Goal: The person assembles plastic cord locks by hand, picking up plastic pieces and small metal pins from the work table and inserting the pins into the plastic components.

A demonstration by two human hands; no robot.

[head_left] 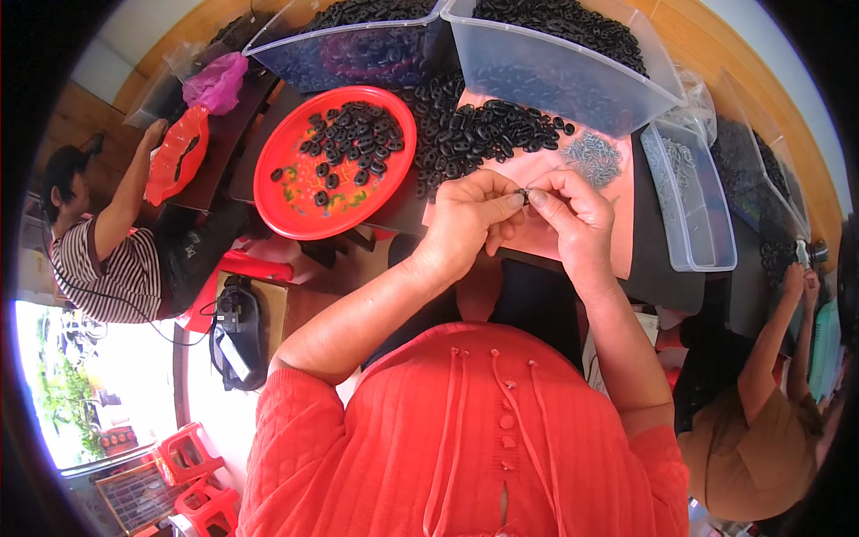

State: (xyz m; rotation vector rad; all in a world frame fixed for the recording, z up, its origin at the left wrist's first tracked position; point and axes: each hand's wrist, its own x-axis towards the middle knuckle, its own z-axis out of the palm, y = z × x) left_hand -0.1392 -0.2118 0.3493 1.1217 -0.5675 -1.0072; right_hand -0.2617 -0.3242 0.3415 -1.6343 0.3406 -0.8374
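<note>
Small black piece (521,192): it sits right between the two hands, above the pink sheet (537,234) on the desk (658,259). Only a tiny bit of it shows.
Left hand (465,224): its fingers (512,202) are pinched closed on the small black piece from the left side.
Right hand (573,215): its fingers (540,199) are pinched closed on the same piece from the right side, so the two hands touch at the tips.
How it will handle: I think the piece is very light and hard, like the black rings (483,130) lying in a heap just beyond the hands. It looks smooth, so it may slip. It is so small that only fingertips can take it, by its outer edge.
Metal bits (592,159): a little grey pile lies on the pink sheet near the right hand. They look thin and springy, and easy to drop or bend.
Red plate (286,192): it lies to the left of the hands with more black rings in it.
Clear tubs (573,80): two big ones at the far side are full of black rings. A smaller clear box (693,215) stands to the right.
Hard to see: the shape of the held piece is hidden by the fingers. I cannot tell if a metal bit is held with it.
Cut off: the tubs run out of the top of the picture, and the edges are bent and dark.
Other people: one person sits at the far left and one at the right; their hands are well apart from these.
</note>
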